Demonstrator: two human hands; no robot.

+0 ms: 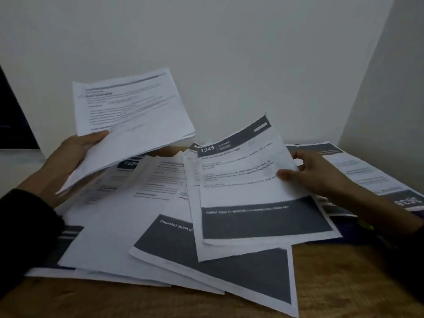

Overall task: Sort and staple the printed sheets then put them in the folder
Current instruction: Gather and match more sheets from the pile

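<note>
A loose spread of printed sheets is shown scattered over a wooden table, set against a pale wall. A small stack of sheets is held raised above the spread by the left hand; the thumb is laid on the stack's upper face near its lower left edge, with the fingers hidden beneath, so that the paper is gripped between them. The stack is tilted, its far edge lifted toward the wall. A sheet headed "1345", printed with a dark band at the top and a dark block near the bottom, is pinched at its right edge by the right hand, thumb on top and the other fingers curled behind the paper; its upper part is lifted clear of the pile while its lower edge rests on the sheets below. A sheet with a dark block reading "Unpeeled onion" lies partly under it. Further sheets, one numbered "3636" and seen upside down, lie at the far right, beyond the right forearm. A dark purple surface is visible under the papers at right; whether it is the folder cannot be told. Dark sleeves cover both forearms.
</note>
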